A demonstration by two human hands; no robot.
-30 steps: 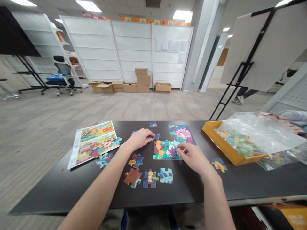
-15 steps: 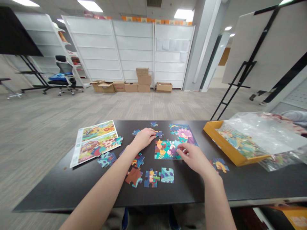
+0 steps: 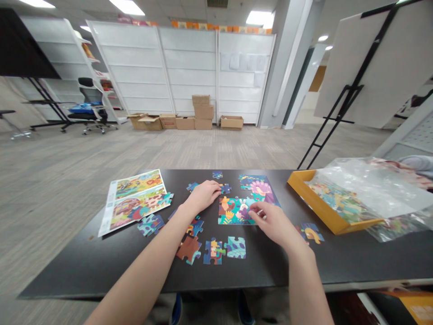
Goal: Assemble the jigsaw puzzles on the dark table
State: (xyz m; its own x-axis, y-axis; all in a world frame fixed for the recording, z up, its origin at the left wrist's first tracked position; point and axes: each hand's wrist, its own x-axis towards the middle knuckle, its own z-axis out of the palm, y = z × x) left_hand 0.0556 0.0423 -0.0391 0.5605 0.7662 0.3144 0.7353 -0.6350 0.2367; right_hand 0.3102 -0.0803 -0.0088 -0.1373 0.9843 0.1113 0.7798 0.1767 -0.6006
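A partly joined jigsaw puzzle [image 3: 233, 220] with a rabbit and a squirrel on teal lies on the table, its upper right part showing a pink peacock [image 3: 260, 187]. My right hand [image 3: 270, 219] rests over its right side, fingers curled and pressed together beside the rabbit; what lies under them is hidden. Above the squirrel, my left hand [image 3: 204, 196] has its closed fingertips on a dark blue puzzle piece [image 3: 226, 188]. Loose pieces lie nearby: a brown piece [image 3: 188, 248], a blue piece with a yellow figure [image 3: 214, 251] and a teal leaf piece [image 3: 236, 248].
At the left lies a printed picture sheet [image 3: 117, 216] with pieces by its edge. On the right stands a yellow box [image 3: 324, 210] with a clear plastic bag [image 3: 365, 185] over it. More pieces [image 3: 311, 233] lie left of the box, and one small piece [image 3: 217, 174] sits at the far edge.
Both hands hold nearly the same place, and the puzzle pieces look unmoved. In the background at the right, the legs of a walking person have gone from beneath the whiteboard.
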